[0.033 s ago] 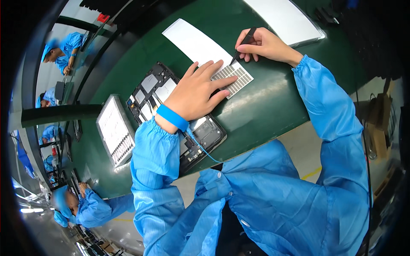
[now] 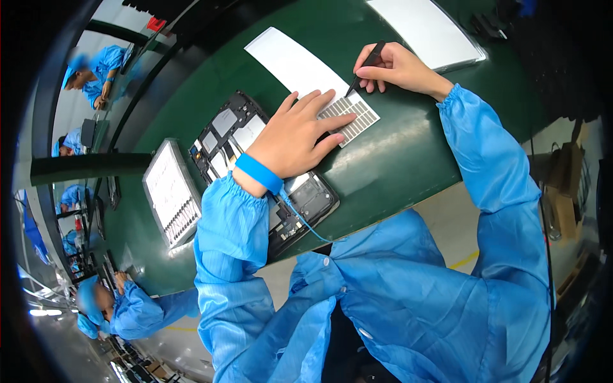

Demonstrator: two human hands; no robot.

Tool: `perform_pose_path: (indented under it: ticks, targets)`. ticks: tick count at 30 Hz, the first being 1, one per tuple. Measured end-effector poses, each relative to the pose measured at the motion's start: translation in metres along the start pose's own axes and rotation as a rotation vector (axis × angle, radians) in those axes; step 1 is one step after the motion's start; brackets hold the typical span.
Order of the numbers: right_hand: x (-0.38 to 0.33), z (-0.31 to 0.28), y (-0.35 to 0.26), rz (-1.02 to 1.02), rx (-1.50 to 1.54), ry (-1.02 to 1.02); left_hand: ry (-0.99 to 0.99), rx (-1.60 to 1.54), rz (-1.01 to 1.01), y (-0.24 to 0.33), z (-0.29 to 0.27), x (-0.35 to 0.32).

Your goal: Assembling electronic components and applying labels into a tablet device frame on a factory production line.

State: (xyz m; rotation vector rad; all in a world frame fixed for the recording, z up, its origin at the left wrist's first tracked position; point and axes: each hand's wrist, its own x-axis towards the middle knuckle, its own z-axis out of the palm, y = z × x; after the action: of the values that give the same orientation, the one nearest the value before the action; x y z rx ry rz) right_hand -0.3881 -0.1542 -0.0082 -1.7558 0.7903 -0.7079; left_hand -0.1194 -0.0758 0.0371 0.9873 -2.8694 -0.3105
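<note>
My left hand point(image 2: 294, 137) lies flat with fingers spread, over the lower left part of a white label sheet point(image 2: 290, 57). Rows of small grey-brown rectangular stickers point(image 2: 361, 118) show beside its fingers at the sheet's near end. Black tweezers point(image 2: 370, 59) are pinched in my right hand point(image 2: 399, 69), their tip down at the top edge of the sticker rows. Whether the tip grips a sticker is too small to tell. Beneath my left wrist, partly hidden by it, sits an opened electronic device point(image 2: 223, 124) with dark casing and bare inner parts. A blue wrist strap point(image 2: 258, 173) circles that wrist.
A clear-edged case with white sheet and a row of small dark-tipped pieces point(image 2: 169, 185) rests left of the device. White sheets in a stack point(image 2: 428, 29) lie at the far right of the green table point(image 2: 396, 172). Co-workers in blue point(image 2: 131, 313) sit leftward. The strap's cord crosses the device.
</note>
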Motion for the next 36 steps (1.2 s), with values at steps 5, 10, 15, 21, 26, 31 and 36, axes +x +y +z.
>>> perform_pose_path:
  ticks: [5, 10, 15, 21, 26, 31, 36]
  targets:
    - [0.016, 0.007, 0.004, -0.025, 0.265, 0.137, 0.039, 0.007, 0.044, -0.008, 0.003, -0.010]
    - [0.041, 0.033, 0.001, -0.043, 0.483, 0.146, 0.286, -0.201, 0.061, -0.014, -0.048, -0.054]
    - [0.103, 0.089, -0.014, -0.084, 0.568, 0.054, 0.727, -0.154, -0.338, -0.056, -0.033, -0.112]
    - [0.146, 0.113, -0.021, -0.191, 0.413, 0.018, 0.691, -0.210, -0.424, -0.066, -0.012, -0.118]
    - [0.146, 0.118, -0.018, -0.201, 0.278, 0.005, 0.702, -0.112, -0.392, -0.066, -0.010, -0.112]
    - [0.144, 0.119, -0.025, -0.181, 0.216, 0.002, 0.678, -0.116, -0.432, -0.066, -0.009, -0.111]
    - [0.145, 0.122, -0.024, -0.182, 0.206, 0.006, 0.662, -0.085, -0.425, -0.065, -0.013, -0.110]
